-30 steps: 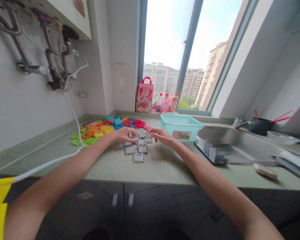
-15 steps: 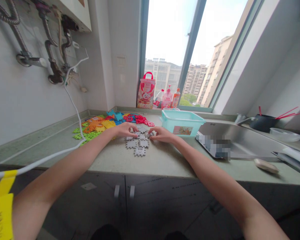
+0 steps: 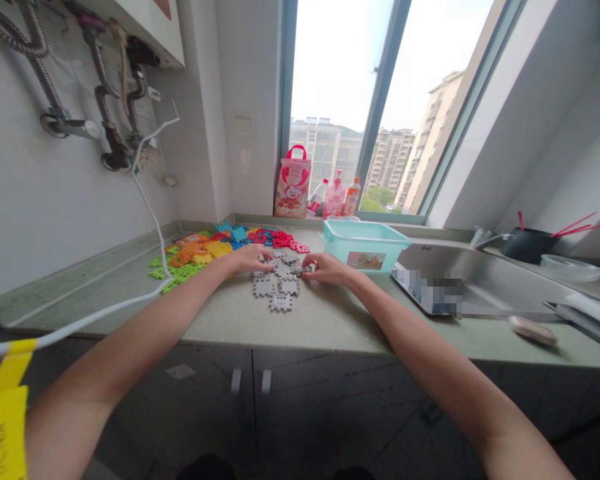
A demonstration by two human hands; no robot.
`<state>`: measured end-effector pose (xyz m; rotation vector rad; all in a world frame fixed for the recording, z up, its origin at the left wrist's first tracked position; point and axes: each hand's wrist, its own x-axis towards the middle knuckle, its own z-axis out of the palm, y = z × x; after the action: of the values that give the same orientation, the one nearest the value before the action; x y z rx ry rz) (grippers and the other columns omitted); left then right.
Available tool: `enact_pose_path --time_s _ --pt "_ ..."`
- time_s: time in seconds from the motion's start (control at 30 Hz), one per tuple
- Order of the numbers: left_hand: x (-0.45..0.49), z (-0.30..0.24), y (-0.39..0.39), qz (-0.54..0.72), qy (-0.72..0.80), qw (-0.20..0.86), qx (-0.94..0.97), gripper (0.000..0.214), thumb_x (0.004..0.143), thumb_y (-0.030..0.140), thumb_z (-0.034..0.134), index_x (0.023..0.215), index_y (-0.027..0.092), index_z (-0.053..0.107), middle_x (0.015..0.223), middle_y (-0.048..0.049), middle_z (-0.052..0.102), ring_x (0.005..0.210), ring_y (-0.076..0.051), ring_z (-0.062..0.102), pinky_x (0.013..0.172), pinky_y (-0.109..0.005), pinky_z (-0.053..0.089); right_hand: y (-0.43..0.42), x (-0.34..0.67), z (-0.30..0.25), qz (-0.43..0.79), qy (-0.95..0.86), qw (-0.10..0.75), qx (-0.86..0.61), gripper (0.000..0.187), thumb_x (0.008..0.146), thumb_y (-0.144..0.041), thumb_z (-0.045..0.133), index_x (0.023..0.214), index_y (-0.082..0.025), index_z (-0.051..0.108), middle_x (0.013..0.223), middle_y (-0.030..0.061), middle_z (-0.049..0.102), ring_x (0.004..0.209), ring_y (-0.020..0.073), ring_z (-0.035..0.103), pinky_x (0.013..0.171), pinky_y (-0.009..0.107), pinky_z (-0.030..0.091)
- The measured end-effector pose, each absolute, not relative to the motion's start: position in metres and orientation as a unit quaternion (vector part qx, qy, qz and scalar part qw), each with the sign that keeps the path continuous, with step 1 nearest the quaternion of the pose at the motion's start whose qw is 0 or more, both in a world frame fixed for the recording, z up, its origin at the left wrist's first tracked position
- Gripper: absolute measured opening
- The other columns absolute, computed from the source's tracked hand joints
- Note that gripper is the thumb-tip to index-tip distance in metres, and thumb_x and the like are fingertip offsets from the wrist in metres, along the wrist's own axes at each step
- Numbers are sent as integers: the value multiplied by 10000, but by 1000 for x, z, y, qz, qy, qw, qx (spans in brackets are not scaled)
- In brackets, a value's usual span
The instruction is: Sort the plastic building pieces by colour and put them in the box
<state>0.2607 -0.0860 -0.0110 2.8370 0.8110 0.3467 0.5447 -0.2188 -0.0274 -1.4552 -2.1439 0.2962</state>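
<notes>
- Your left hand and right hand are apart, each lying palm down at one side of the cluster of grey toothed tiles. The fingertips rest on the farthest tiles, but I cannot tell whether either hand is pinched on one
- The grey tiles lie flat on the green countertop, about mid-counter. A spread of coloured toothed tiles lies to their left and a teal plastic bin stands near on their right
- They look like thin moulded plastic, so you should find them light and stiff (my judgement from their look, not something shown)
- On this smooth counter they will probably skate if you push down on them
- A flat face gives you nothing to hold, so take a tile by two opposite toothed edges between thumb and forefinger
- The teeth seem the weak part, so keep a tile level where its edge meets a neighbour's
- The single tile nearest you lies apart from your fingers and has all its edges free
- Your fingers cover the far tiles, and at this size you cannot make out which grey tiles are locked together and which merely touch
- The inside of the bin is out of sight, a blurred patch masks part of the sink at its near left edge, and the white cable runs off the left side
</notes>
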Motion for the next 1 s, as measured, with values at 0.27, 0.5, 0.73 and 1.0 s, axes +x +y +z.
enact_pose_path --time_s 0.27,0.5,0.73,1.0 --pt "258 -9 -85 130 312 98 936 513 761 616 777 1053 194 788 1058 -50 773 882 -204 677 720 -258 475 -218 548 -26 91 -786 254 -556 306 791 -275 807 1077 -197 732 1026 54 738 801 167 635 729 265 453" --pt "235 16 -78 92 322 119 935 561 740 665 785 1057 202 772 1067 -55 768 897 -205 682 754 -259 491 -225 549 -17 62 -777 318 -539 343 792 -310 798 1112 -203 734 906 20 710 769 157 605 702 262 442" --pt "239 14 -84 -2 321 183 929 792 633 785 821 1192 225 775 1144 -80 763 1017 -262 691 793 -276 498 -228 534 -21 163 -786 358 -477 460 815 -463 782 1184 -193 730 1074 53 701 667 108 579 638 253 482" --pt "245 -4 -74 72 322 114 937 761 799 803 653 1273 217 762 1277 -100 735 1112 -276 666 891 -280 472 -241 512 -17 192 -847 277 -410 406 830 -392 803 1194 -222 741 1127 53 740 1021 221 658 836 312 514"
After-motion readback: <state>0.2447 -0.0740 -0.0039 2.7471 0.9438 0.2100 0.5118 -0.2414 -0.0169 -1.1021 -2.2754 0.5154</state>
